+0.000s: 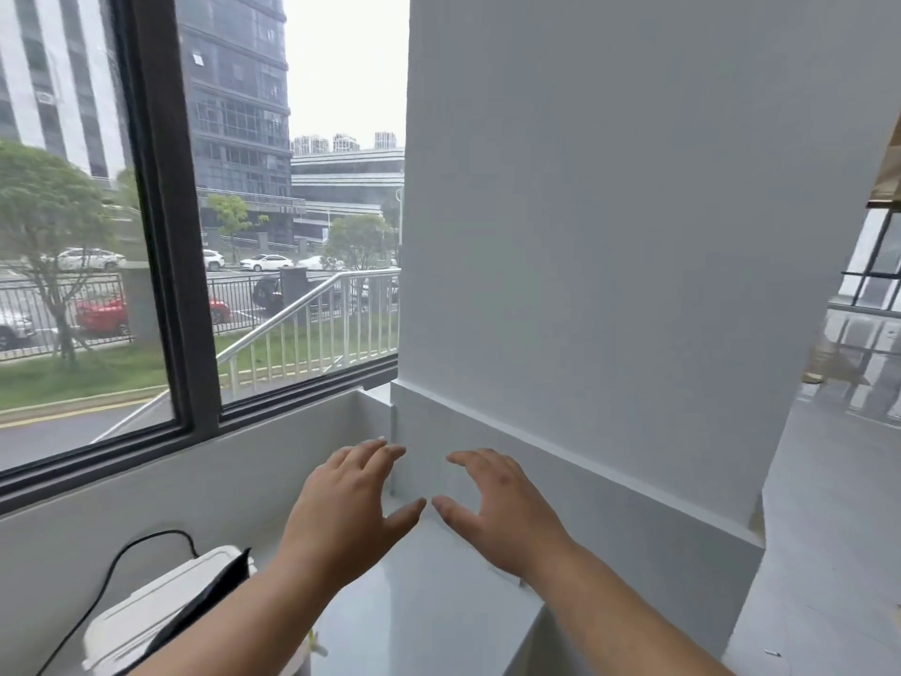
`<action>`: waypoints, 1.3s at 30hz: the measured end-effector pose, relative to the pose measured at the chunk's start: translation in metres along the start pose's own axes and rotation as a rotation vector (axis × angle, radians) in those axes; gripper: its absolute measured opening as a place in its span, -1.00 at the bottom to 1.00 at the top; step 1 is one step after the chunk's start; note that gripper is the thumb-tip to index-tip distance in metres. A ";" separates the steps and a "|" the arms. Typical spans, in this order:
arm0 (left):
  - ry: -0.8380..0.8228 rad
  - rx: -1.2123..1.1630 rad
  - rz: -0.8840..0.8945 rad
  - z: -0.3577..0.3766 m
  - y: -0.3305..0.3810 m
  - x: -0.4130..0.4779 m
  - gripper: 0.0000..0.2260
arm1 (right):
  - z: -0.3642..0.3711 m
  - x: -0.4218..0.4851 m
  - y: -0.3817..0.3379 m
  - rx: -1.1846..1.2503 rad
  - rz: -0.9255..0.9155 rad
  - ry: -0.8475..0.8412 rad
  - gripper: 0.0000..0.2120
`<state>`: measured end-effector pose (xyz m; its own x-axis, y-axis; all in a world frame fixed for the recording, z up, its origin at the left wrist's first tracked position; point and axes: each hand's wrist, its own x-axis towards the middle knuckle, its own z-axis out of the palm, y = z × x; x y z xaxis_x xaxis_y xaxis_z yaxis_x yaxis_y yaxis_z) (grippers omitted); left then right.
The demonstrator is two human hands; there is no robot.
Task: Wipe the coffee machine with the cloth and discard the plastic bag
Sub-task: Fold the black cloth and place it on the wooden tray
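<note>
The white coffee machine point(146, 612) with a black panel shows only its top at the lower left, partly behind my left forearm. My left hand point(346, 509) and my right hand point(492, 509) hover side by side over the grey counter point(429, 602), palms down, fingers spread and relaxed, holding nothing. Their thumbs nearly meet. Both hands are to the right of and beyond the machine, apart from it. No cloth and no plastic bag are in view.
A black cable point(112, 573) runs up the low wall behind the machine. A large window point(161, 236) fills the left, a white pillar point(609, 212) stands straight ahead. The counter's edge drops at the right to a glossy floor point(838, 480).
</note>
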<state>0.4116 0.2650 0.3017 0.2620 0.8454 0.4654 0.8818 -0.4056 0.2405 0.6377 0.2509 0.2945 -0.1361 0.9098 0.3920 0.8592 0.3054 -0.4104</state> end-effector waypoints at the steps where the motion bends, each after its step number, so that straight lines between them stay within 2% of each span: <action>1: -0.001 0.002 -0.013 -0.004 -0.012 -0.006 -0.30 | 0.008 0.003 -0.010 0.004 -0.007 -0.012 -0.34; 11: 0.002 0.074 -0.220 -0.049 -0.137 -0.081 -0.31 | 0.100 0.032 -0.121 0.056 -0.181 -0.138 -0.32; 18: -0.022 0.110 -0.357 -0.063 -0.195 -0.132 -0.31 | 0.155 0.036 -0.169 0.049 -0.262 -0.251 -0.33; 23: -0.056 0.120 -0.439 -0.052 -0.215 -0.153 -0.34 | 0.183 0.041 -0.174 0.014 -0.289 -0.352 -0.39; 31: -0.116 0.144 -0.527 -0.016 -0.221 -0.158 -0.30 | 0.216 0.052 -0.160 0.006 -0.296 -0.495 -0.37; 39: -0.126 0.206 -0.526 0.008 -0.215 -0.129 -0.30 | 0.219 0.073 -0.139 -0.007 -0.312 -0.554 -0.37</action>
<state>0.1911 0.2455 0.1834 -0.1983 0.9551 0.2201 0.9610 0.1452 0.2354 0.4002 0.3369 0.1995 -0.6143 0.7890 0.0075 0.7406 0.5799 -0.3395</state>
